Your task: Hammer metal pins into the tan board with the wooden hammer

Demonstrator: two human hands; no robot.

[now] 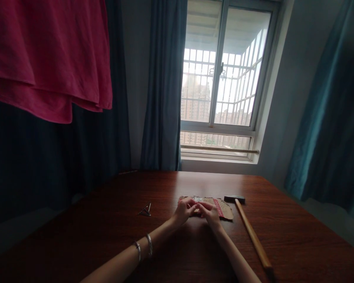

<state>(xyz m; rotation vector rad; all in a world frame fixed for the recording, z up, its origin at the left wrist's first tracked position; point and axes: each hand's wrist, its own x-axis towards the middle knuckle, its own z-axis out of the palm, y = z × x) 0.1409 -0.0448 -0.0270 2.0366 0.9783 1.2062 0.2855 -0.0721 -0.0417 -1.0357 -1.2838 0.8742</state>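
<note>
My left hand (184, 211) and my right hand (209, 213) meet over a flat brown and pink piece (221, 206) lying on the dark wooden table (106, 228). The fingers of both hands are curled and pinched together at its near edge. What they pinch is too small to make out. Two silver bangles (144, 246) sit on my left wrist. A hammer (247, 224) with a dark head and a long wooden handle lies just right of my right hand.
A few nails (145, 210) lie in a small heap to the left of my hands. A window (221, 78) with blue curtains (162, 86) is behind the table. Pink cloth (47, 55) hangs at the upper left.
</note>
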